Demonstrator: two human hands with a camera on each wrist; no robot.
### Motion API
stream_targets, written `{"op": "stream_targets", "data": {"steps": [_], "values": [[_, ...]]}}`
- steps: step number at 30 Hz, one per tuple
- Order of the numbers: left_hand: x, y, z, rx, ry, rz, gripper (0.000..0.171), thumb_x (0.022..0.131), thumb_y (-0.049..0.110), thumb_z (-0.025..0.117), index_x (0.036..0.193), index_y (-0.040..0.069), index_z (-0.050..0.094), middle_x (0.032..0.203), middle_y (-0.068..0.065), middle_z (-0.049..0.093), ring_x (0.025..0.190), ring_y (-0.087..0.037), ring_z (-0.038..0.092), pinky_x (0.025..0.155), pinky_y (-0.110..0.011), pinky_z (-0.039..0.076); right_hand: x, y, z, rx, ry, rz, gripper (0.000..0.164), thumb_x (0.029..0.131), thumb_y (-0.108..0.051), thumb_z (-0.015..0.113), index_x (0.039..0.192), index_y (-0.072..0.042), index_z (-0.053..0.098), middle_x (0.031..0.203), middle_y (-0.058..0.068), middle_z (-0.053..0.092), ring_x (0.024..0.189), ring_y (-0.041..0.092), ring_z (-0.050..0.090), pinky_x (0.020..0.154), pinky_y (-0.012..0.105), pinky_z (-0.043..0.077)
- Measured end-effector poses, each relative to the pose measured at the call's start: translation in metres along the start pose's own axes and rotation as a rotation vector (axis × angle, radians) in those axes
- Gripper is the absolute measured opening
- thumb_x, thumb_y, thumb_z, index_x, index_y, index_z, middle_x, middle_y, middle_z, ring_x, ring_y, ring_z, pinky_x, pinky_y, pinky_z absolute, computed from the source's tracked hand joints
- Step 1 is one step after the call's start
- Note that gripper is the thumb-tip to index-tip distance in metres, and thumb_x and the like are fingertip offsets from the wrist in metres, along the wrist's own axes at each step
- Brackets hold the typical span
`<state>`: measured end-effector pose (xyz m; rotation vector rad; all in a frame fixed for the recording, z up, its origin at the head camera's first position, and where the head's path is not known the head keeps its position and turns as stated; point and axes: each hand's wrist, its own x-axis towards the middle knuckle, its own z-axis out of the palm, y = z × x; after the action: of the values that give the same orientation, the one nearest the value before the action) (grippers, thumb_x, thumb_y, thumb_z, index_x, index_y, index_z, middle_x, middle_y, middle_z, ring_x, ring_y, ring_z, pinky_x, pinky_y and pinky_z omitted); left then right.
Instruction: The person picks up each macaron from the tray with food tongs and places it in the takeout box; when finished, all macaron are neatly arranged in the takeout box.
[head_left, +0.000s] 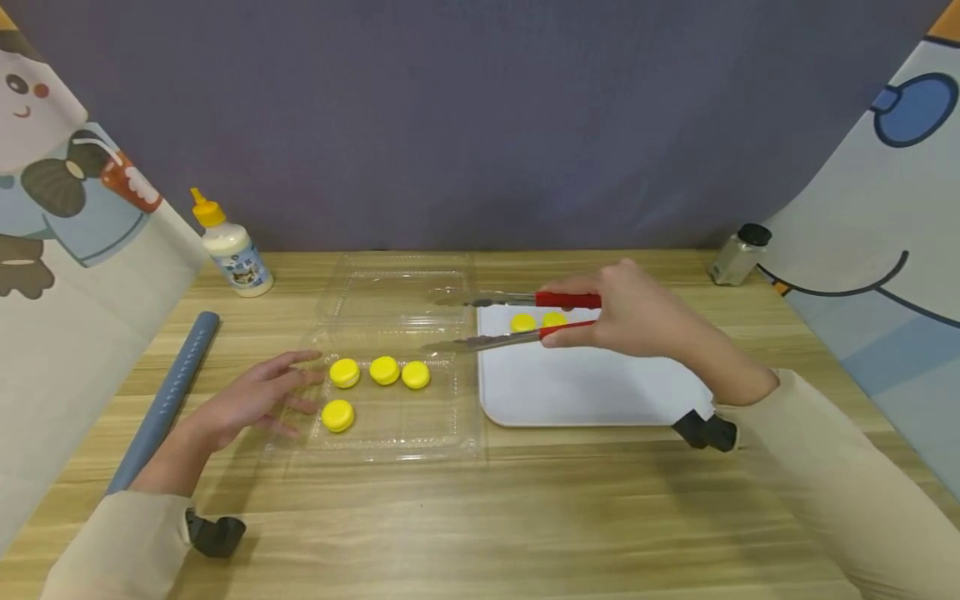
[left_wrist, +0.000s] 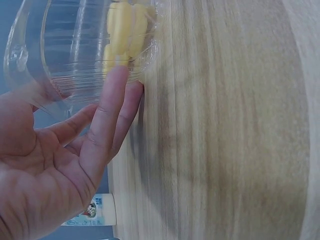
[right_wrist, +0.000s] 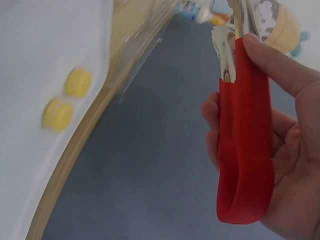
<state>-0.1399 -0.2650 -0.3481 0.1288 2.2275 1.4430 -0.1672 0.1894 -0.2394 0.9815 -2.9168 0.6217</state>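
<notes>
My right hand (head_left: 637, 312) grips tongs (head_left: 568, 301) with red handles. Their metal arms stand apart, with nothing between the tips, above the clear plastic container (head_left: 397, 433). Several yellow macarons (head_left: 338, 416) sit in the container's front half, toward its left side; its lid lies folded back behind. Beside the container's left wall is my left hand (head_left: 258, 396), fingers extended and loosely bent. In the left wrist view, its fingertips are at the clear wall; whether they press on it I cannot tell. Two yellow macarons (head_left: 523, 323) show on the white tray (head_left: 585, 392), partly behind the tongs.
At the left lies a grey-blue rolling pin (head_left: 176, 383). A white squeeze bottle (head_left: 238, 260) with a yellow cap stands at the back left, and a small jar (head_left: 738, 255) with a black lid at the back right. A dark partition (head_left: 480, 125) closes the table's back.
</notes>
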Motion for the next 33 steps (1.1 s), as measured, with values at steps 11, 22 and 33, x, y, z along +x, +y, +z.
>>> {"op": "stream_targets", "data": {"steps": [11,22,33], "values": [[0.001,0.000,-0.001,-0.004,-0.015,0.012,0.063,0.111,0.027,0.040,0.160,-0.003,0.015,0.155,-0.036,0.031,0.116,-0.040,0.062,0.074,-0.046,0.063,-0.035,0.059,-0.013,-0.078,0.017,0.172,0.069,0.080,-0.043,0.087,0.133,-0.002,0.067,0.066,0.000,0.066,0.050,0.011,0.030,0.050,0.028,0.032],[0.002,-0.004,-0.005,-0.003,-0.020,0.012,0.062,0.111,0.027,0.039,0.160,-0.003,0.013,0.156,-0.036,0.030,0.117,-0.040,0.062,0.073,-0.046,0.063,-0.047,0.106,-0.004,-0.116,-0.031,0.286,0.075,0.081,-0.046,0.085,0.134,0.004,0.064,0.103,0.022,0.074,0.058,0.016,0.048,0.050,0.028,0.036],[0.003,-0.003,-0.007,-0.001,-0.031,0.009,0.062,0.111,0.027,0.038,0.160,-0.003,0.013,0.157,-0.036,0.028,0.118,-0.042,0.061,0.073,-0.046,0.063,-0.045,0.122,0.010,-0.135,-0.062,0.301,0.061,0.085,-0.040,0.083,0.126,0.003,0.069,0.078,0.004,0.070,0.061,0.016,0.048,0.055,0.031,0.039]]}}
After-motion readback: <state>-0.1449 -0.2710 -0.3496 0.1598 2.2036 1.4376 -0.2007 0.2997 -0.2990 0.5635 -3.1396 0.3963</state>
